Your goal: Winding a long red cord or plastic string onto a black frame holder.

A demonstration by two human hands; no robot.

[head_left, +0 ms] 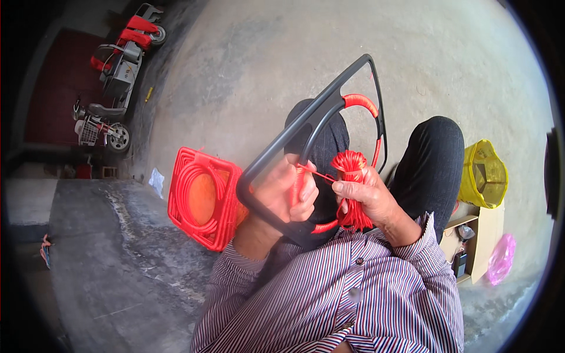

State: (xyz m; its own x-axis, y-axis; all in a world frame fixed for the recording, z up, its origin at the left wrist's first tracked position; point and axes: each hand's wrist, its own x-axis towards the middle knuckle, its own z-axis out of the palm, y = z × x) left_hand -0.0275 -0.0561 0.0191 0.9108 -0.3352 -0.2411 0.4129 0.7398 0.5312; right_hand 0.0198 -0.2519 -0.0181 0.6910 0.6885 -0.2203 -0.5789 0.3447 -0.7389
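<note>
A black rectangular frame (326, 97) with rounded corners leans across my lap. Inside it sits a ring (360, 101), parts of which are wrapped in red cord. My left hand (273, 189) reaches behind the frame's near side, its fingers closed round a red-wrapped stretch of the ring. In my right hand (376, 199) is a bundle of red cord (348, 165), bound round its middle, with loops at the top and bottom. A taut strand runs from the wrapped ring to the bundle, close to my right thumb.
A stack of red-wrapped frames (176, 197) stands left of my legs. On the right are a yellow container (471, 170), an open cardboard box (487, 238) holding small items, and a pink plastic bag (501, 259). A white-and-red electric tricycle (122, 73) is parked at the far left.
</note>
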